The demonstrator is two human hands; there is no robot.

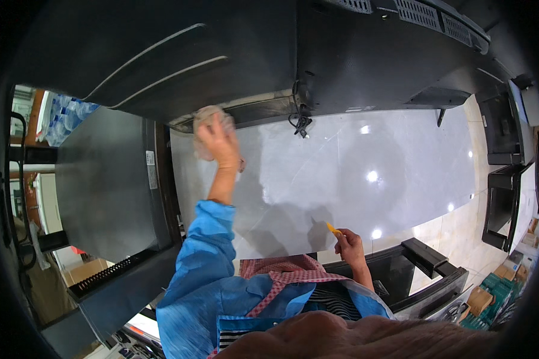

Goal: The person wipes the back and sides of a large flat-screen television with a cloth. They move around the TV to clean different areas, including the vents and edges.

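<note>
My left hand (221, 142) presses a beige cloth (203, 148) near the left end of the lower edge of a large black panel (251, 54). The cloth is bunched under my fingers and partly hidden by them. A dusty ledge (256, 99) runs along that edge, to the right of the cloth. Above the near edge of the grey tabletop (305, 166), my right hand (351, 246) grips a small yellow tool (333, 229), its pointed end towards the table. Its exact kind cannot be told.
A black cable with a plug (301, 125) hangs from the panel onto the tabletop. At the left stands a dark flat cabinet side (108, 184), with wrapped blue bottles (69, 116) behind it. A black frame (386, 273) is close at my right, and cartons (479, 299) lie beyond.
</note>
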